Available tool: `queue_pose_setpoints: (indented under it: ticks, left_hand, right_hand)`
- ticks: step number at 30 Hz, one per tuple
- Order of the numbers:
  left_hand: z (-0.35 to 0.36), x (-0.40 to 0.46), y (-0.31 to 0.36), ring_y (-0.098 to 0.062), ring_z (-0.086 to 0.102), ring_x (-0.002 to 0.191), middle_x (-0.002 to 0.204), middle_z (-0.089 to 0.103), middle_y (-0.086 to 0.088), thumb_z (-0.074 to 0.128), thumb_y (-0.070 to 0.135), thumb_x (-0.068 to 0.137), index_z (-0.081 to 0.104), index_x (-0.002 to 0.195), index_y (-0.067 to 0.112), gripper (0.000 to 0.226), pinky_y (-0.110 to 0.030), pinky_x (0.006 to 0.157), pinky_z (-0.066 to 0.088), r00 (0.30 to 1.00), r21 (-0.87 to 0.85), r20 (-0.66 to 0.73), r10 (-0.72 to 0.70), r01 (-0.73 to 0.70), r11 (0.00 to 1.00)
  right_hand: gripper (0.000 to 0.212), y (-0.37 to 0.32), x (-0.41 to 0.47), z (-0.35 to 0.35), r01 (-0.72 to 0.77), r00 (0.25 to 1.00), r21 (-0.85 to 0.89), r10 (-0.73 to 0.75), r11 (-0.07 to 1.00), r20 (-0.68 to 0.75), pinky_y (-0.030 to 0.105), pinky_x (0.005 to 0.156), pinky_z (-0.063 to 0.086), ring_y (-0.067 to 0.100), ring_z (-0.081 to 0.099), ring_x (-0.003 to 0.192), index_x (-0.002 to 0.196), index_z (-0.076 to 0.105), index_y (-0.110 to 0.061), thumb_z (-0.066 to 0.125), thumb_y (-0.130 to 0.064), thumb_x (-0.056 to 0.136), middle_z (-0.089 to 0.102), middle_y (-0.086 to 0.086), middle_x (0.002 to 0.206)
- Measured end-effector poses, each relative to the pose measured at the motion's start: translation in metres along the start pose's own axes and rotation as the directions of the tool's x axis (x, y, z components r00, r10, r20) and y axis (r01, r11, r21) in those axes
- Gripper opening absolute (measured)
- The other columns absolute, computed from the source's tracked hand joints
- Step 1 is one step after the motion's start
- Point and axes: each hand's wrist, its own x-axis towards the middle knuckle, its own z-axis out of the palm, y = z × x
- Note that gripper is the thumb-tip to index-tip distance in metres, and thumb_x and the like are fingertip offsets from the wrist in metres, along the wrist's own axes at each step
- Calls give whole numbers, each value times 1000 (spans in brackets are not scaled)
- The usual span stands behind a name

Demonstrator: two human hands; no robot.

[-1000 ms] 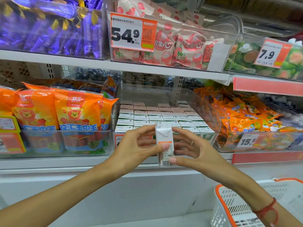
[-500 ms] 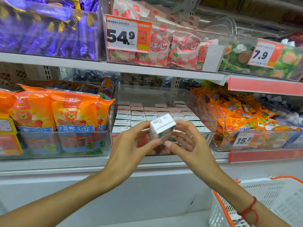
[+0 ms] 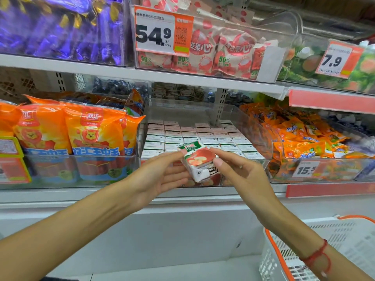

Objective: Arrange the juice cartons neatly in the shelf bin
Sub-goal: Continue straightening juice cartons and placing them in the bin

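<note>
Both hands meet on one small juice carton (image 3: 199,162), held in the air just in front of the shelf bin (image 3: 261,136). It is white, with a green band and red-orange fruit art on the face turned up toward the camera, and a black-and-white patch on its lower end; it is tilted, one corner pointing down. The print on it is too small to read.

The left hand (image 3: 160,177) lies palm-up under and beside the carton, its fingers (image 3: 172,159) nearly straight, the tip of one touching the carton's upper left edge. The right hand (image 3: 241,175) pinches the carton's right side between thumb and curled fingers (image 3: 218,161); the far fingers are hidden behind the carton. A red cord (image 3: 316,254) circles the right wrist.

Behind the hands, the clear bin holds rows of cartons (image 3: 194,134) standing upright, only their pale tops showing; the front rows are partly hidden by the hands. Orange snack bags (image 3: 93,130) fill the bin to the left. A white basket with an orange rim (image 3: 284,258) is cut off at the lower right corner.
</note>
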Motion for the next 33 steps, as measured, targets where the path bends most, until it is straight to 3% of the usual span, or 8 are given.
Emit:
queue_pose_setpoints:
  ticks: [2, 7, 16, 20, 23, 26, 29, 33]
  left_hand:
    - [2, -2, -1, -16, 75, 82, 95, 76, -10, 71, 42, 75, 65, 110, 17, 44, -26, 57, 59, 993, 8, 30, -112, 112, 994]
    - [2, -3, -4, -8, 73, 70, 97, 76, -6, 69, 54, 60, 64, 113, 10, 69, -25, 53, 57, 961, 83, 60, -270, 265, 961]
    - [2, -2, -3, -7, 69, 61, 86, 76, -3, 65, 51, 81, 63, 112, 12, 50, -28, 55, 59, 960, 90, 57, -274, 268, 959]
    - [2, -1, 2, -16, 74, 86, 96, 76, -7, 66, 38, 87, 58, 117, 22, 35, -28, 65, 61, 998, 96, 56, -35, 29, 995]
    - [4, -2, 6, -11, 74, 85, 91, 77, 6, 64, 35, 90, 51, 117, 37, 30, -21, 64, 58, 973, 240, 61, 221, -230, 943]
    - [0, -2, 5, -1, 69, 96, 104, 73, 12, 64, 38, 84, 45, 123, 44, 44, -20, 77, 57, 895, 362, 166, 414, -446, 819]
    - [-2, -5, 1, 4, 60, 112, 118, 65, 21, 63, 30, 85, 48, 123, 38, 42, -11, 89, 48, 752, 441, 348, 560, -658, 610]
    - [-4, -5, -6, 4, 54, 119, 123, 60, 25, 66, 30, 84, 53, 117, 27, 35, -8, 93, 43, 646, 506, 442, 622, -753, 421]
  right_hand:
    - [14, 0, 1, 1, -42, 996, 52, 46, 998, -71, 8, 62, 50, -4, 69, 82, 83, 78, -37, 67, -38, 75, 76, -16, 88]
    - [36, 2, 2, 3, -184, 973, 64, 191, 981, -129, 10, 57, 50, 4, 70, 66, 78, 78, -23, 68, -55, 65, 76, -2, 76]
    - [45, 5, 2, -1, -257, 963, 24, 258, 966, -72, 15, 63, 54, 3, 65, 66, 87, 77, -26, 67, -63, 63, 75, -5, 79]
    - [42, 2, 3, -8, -265, 962, 84, 258, 961, 92, 17, 71, 54, 12, 70, 76, 102, 73, -38, 69, -59, 65, 75, 0, 93]
    - [46, 4, 3, -13, -222, 970, 49, 216, 974, 116, 20, 78, 56, 12, 72, 92, 109, 69, -40, 69, -56, 67, 75, -4, 101]
    - [48, 8, 3, -15, -134, 987, -34, 136, 990, 86, 16, 79, 54, 5, 69, 97, 112, 65, -39, 74, -47, 66, 74, -12, 101]
    - [42, 10, 3, -18, 22, 997, -170, -10, 985, 72, 11, 82, 50, 1, 66, 101, 109, 64, -38, 80, -28, 71, 71, -18, 104]
    - [48, 16, 4, -22, 182, 983, -334, -181, 925, 35, 9, 82, 48, -1, 61, 109, 105, 62, -37, 80, -4, 75, 68, -25, 109]
